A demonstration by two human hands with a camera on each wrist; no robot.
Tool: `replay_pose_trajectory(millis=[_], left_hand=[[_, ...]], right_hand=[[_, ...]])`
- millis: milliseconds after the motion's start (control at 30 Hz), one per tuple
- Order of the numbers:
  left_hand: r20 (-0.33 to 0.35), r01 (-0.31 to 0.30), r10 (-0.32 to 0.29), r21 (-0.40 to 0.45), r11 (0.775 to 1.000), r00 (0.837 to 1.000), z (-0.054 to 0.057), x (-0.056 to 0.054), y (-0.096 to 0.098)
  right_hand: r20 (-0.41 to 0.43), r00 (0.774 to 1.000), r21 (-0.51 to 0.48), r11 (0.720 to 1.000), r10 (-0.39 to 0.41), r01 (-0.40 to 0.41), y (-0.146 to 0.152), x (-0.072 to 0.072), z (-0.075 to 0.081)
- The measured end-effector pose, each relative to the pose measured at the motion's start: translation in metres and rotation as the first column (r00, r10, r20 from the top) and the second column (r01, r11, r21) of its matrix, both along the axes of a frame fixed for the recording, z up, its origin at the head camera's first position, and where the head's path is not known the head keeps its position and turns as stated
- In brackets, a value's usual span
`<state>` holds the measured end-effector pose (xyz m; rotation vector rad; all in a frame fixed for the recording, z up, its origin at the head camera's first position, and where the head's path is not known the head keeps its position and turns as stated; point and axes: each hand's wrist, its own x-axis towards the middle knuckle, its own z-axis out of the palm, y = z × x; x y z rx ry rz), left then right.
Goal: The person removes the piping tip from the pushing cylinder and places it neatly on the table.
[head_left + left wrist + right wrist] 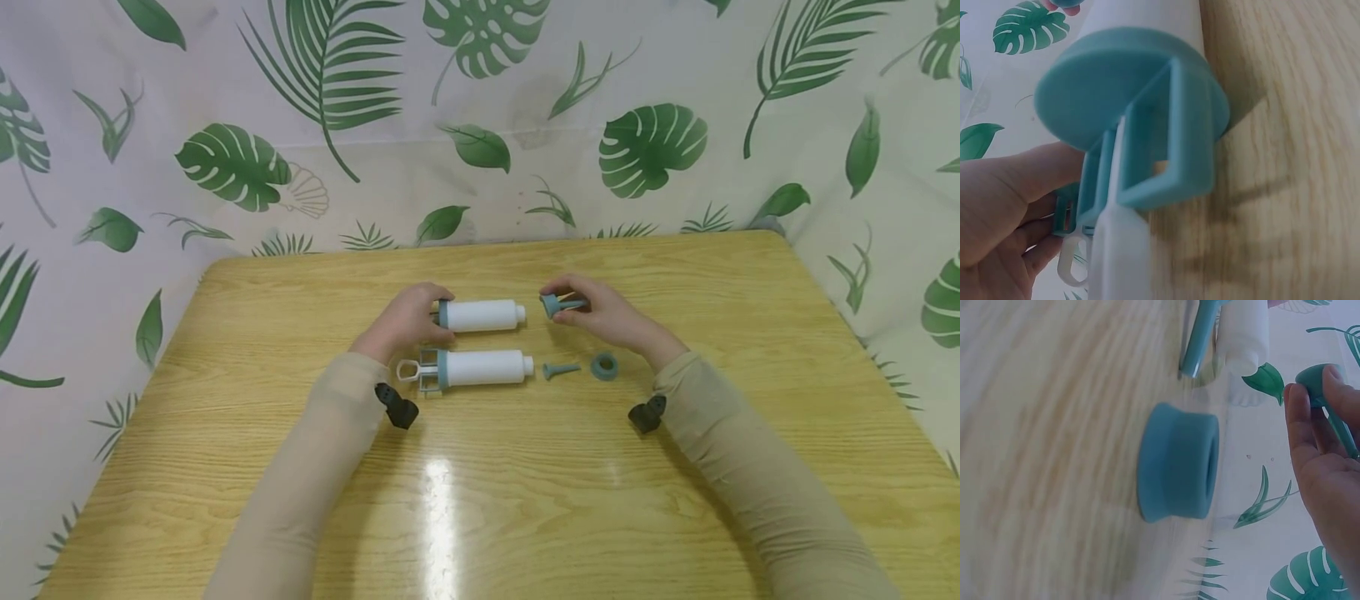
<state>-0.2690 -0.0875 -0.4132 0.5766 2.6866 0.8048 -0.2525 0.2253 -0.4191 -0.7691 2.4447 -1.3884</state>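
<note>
Two white tubes with teal end caps lie side by side, like large syringes. My left hand (412, 317) grips the far tube (483, 315) around its teal end, its fingers hiding most of the handle. The near tube (486, 367) has a teal frame (1194, 125) and a white pull handle (407, 371). To the right of the far tube's tip, apart from it, my right hand (607, 315) pinches a teal cap-like piece (552, 306) with a thin teal stem (1340, 430). Whether these two parts are joined cannot be told.
A teal funnel-shaped nozzle (561, 369) lies just right of the near tube's tip. Beyond it sits a teal flanged ring (604, 367). Everything rests on a wood-grain table (525, 500), with a leaf-patterned cloth (525, 117) behind.
</note>
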Motion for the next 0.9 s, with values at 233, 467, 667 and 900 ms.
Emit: replay_pose_trajectory(millis=[233,467,667,900], left_hand=[[-0.075,0.013,-0.011,0.030,0.999,0.997,0.001,0.000,-0.001],[-0.137,0.020,-0.010,0.073,0.997,0.991,-0.004,0.000,0.001],[-0.136,-0.001,0.013,0.093,0.996,0.991,-0.005,0.001,0.001],[-0.183,0.015,0.009,0.128,0.992,0.983,0.002,0.009,0.008]], right_hand=[[0.017,1.000,-0.010,1.000,-0.018,0.018,-0.005,0.005,0.004],[0.038,0.999,-0.025,1.000,-0.006,0.007,-0.011,0.008,0.000],[0.052,0.999,-0.026,1.000,-0.007,0.008,-0.012,0.010,-0.001],[0.075,0.997,-0.036,0.999,-0.009,0.012,-0.014,0.014,0.003]])
